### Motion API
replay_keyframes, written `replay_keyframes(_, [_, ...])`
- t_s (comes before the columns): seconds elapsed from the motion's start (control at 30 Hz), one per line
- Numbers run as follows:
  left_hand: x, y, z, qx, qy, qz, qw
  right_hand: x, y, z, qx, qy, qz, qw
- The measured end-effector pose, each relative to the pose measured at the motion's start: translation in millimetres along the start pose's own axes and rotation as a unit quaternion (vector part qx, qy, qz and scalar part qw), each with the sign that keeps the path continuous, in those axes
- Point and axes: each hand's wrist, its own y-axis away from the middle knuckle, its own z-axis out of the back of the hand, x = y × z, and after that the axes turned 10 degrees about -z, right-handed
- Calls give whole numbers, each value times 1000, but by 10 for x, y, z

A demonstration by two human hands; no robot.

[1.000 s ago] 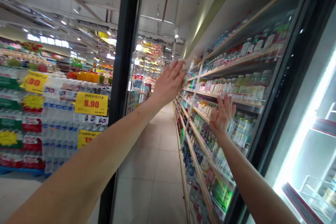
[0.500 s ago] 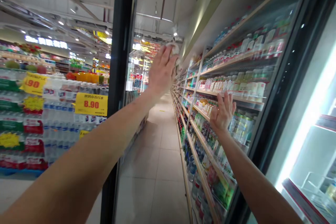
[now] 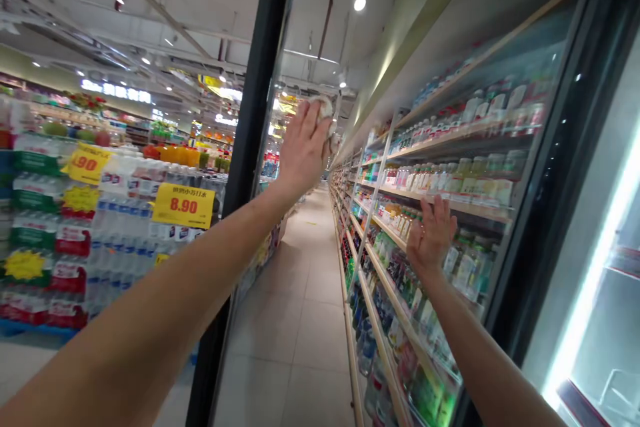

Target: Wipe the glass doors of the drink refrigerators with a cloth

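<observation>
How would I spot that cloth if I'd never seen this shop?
Find the tall black upright left of centre. Just right of it, the left hand is raised, covering part of the cloth. It's a pale, crumpled bundle, unlike the neat bottles farther right.

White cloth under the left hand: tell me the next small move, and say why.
Probably slide the white cloth a little lower along the glass pane. The left hand has it under its fingers, well up the pane and apparently against it, while more glass lies below. The right hand is open, with no cloth visible there.
</observation>
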Motion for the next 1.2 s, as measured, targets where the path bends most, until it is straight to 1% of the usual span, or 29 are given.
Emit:
replay_keyframes(0.03, [-78,94,10,11,1,-16,1000,0,0,5,2,-2,1,1000])
replay_keyframes(0.07, [-178,215,18,33,8,-54,998,0,0,10,4,-4,1,1000])
replay_keyframes(0.13, [-351,457,36,87,32,-161,983,0,1,16,6,-9,2,1000])
replay_keyframes(0.17, [-384,538,50,102,41,-197,974,-1,2,16,6,-10,3,1000])
replay_keyframes(0.2, [-369,577,69,100,43,-200,974,-1,3,15,5,-9,3,1000])
replay_keyframes(0.23, [-311,571,90,81,37,-168,982,-1,4,13,4,-6,4,1000])
replay_keyframes(0.3, [-129,462,131,21,12,-40,999,1,5,9,-1,-3,5,1000])
replay_keyframes(0.33, [-49,386,144,0,-1,19,1000,4,5,7,-2,-2,6,1000])
replay_keyframes(0.37, [-5,319,148,-9,-12,60,998,7,4,5,-3,-2,7,1000])
replay_keyframes(0.4, [-11,271,143,-4,-20,77,997,11,3,4,-5,-2,8,1000])
replay_keyframes(0.43, [-69,248,128,13,-25,71,997,14,2,3,-7,-1,8,1000])
replay_keyframes(0.47, [-173,251,103,38,-26,44,998,16,1,1,-7,0,8,1000])
replay_keyframes(0.5, [-306,274,72,64,-23,-2,998,18,0,-1,-6,2,8,1000])
replay_keyframes(0.57, [-562,336,4,119,-3,-137,983,17,0,-9,-7,3,7,1000])
replay_keyframes(0.6, [-636,354,-20,141,8,-198,970,15,0,-13,-7,2,8,1000])
replay_keyframes(0.63, [-649,350,-30,153,14,-236,959,14,1,-18,-7,1,9,1000])
replay_keyframes(0.67, [-596,321,-22,155,14,-245,957,13,3,-22,-7,2,10,1000])
replay_keyframes(0.7, [-484,267,2,148,8,-223,964,12,6,-25,-8,2,11,1000])
replay_keyframes(0.77, [-159,111,75,104,-17,-115,988,14,11,-27,-7,7,11,1000])
replay_keyframes(0.83, [115,-37,130,48,-37,-5,998,17,15,-25,-6,12,11,1000])
replay_keyframes(0.87, [171,-80,134,29,-41,29,998,20,16,-23,-6,13,10,1000])
replay_keyframes(0.9, [155,-94,119,18,-40,42,998,22,17,-21,-5,13,8,1000])
replay_keyframes(0.93, [72,-80,87,20,-36,34,999,24,17,-19,-4,14,7,1000])
replay_keyframes(0.97, [-63,-42,42,33,-28,6,999,25,16,-17,-2,13,7,1000])
replay_keyframes(1.03, [-385,57,-59,82,-9,-98,992,26,12,-16,1,10,9,1000])
replay_keyframes(1.1, [-588,103,-127,124,10,-204,971,24,4,-19,-1,9,13,1000])
replay_keyframes(1.13, [-594,84,-135,135,14,-228,964,22,1,-21,-4,8,14,1000])
replay_keyframes(1.17, [-532,33,-124,134,13,-223,965,18,-2,-23,-6,8,13,1000])
replay_keyframes(1.2, [-415,-43,-98,123,6,-187,975,13,-1,-24,-7,9,15,1000])
